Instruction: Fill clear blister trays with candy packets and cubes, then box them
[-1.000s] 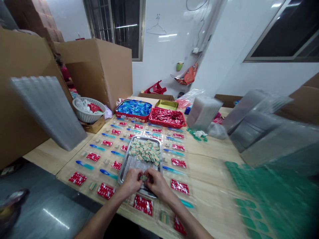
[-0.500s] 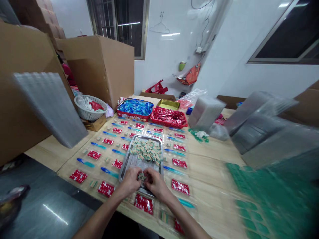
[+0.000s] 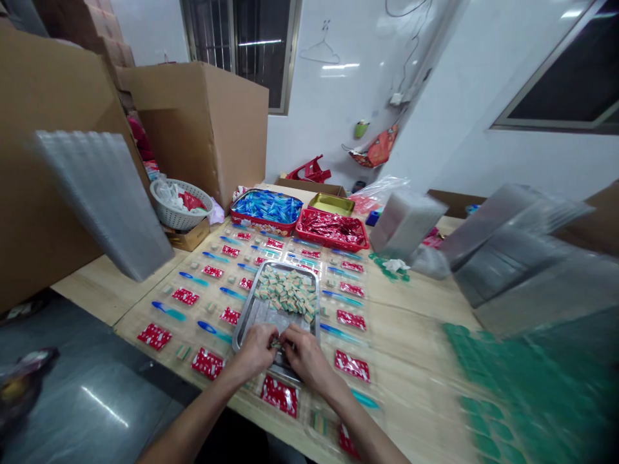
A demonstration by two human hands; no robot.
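My left hand (image 3: pixel 260 351) and my right hand (image 3: pixel 304 353) meet over the near end of a metal tray (image 3: pixel 244 320). Both have their fingers closed, pinching small beige-and-green blocks (image 3: pixel 276 344) between them; how many is hidden by the fingers. A heap of similar striped blocks (image 3: pixel 286 291) fills the far part of the tray. Around it lie rows of clear plastic blister trays, with red patterned packets (image 3: pixel 208 363) and blue toothbrush-like pieces (image 3: pixel 213 331) in them. Some of their small compartments hold striped blocks (image 3: pixel 182 352).
Behind the rows stand a tin of blue pieces (image 3: pixel 264 227), a red basket (image 3: pixel 355 245) of red packets and a gold tray (image 3: pixel 333 205). Stacked clear plastic trays (image 3: pixel 109 206) lean at the left, with more at the right. A green sheet (image 3: pixel 532 380) covers the right side.
The whole view has shifted slightly. My fingertips have drawn closer together, and less of the blocks between them shows. Both hands stay over the tray's near end.
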